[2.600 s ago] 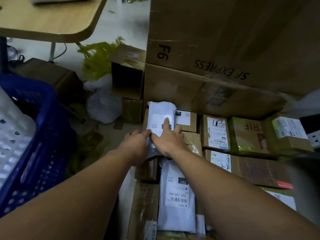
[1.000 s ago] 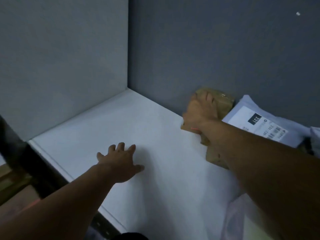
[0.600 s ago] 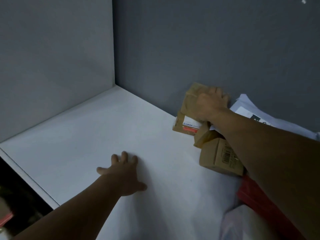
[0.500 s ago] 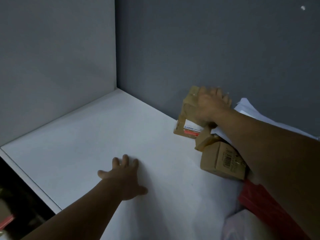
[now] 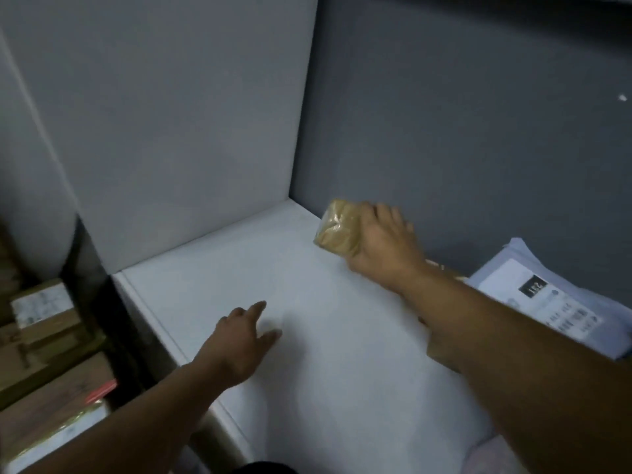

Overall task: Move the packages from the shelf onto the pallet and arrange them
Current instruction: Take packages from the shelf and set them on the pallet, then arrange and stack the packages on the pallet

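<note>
One box (image 5: pixel 337 227) gripped in right hand (image 5: pixel 383 246) | left hand (image 5: pixel 239 340) flat near shelf (image 5: pixel 342 371) edge

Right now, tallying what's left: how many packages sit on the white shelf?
3: a brown parcel in the right hand at the back, a grey mailer on the right, a brown box under that forearm. Others may be hidden.

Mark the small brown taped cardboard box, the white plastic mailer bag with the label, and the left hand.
Small brown taped cardboard box (image 5: pixel 337 227), head view, its uncovered left end.
White plastic mailer bag (image 5: pixel 554 302), head view, its printed label.
Left hand (image 5: pixel 239 340), head view, back of the hand.
</note>
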